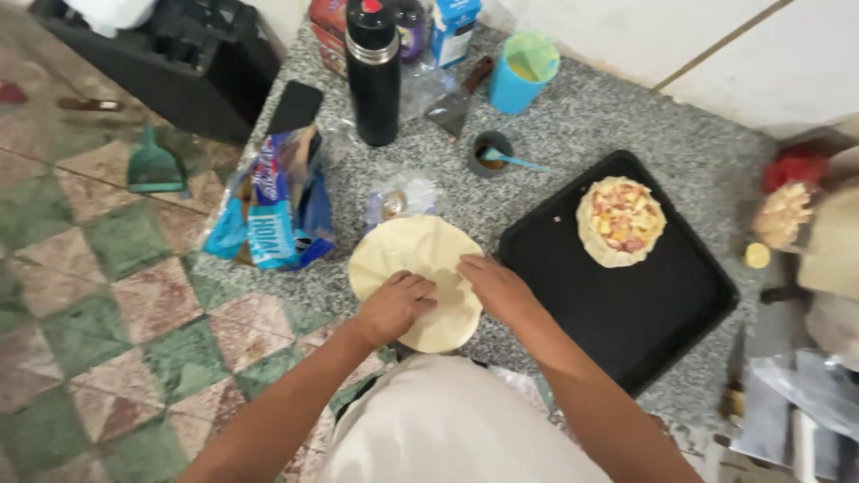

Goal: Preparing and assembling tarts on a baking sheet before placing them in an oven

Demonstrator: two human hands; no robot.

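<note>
The left hand [394,307] and the right hand [497,288] lie open and flat on a round dough sheet [416,259] on the grey worktop [573,134]. Just beside it, a black tray [626,304] holds a folded, filled dough round [621,221].

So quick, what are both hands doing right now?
Left hand: fingers curled, pressing on the dough round.
Right hand: flat and open, resting on the dough round's edge.
</note>
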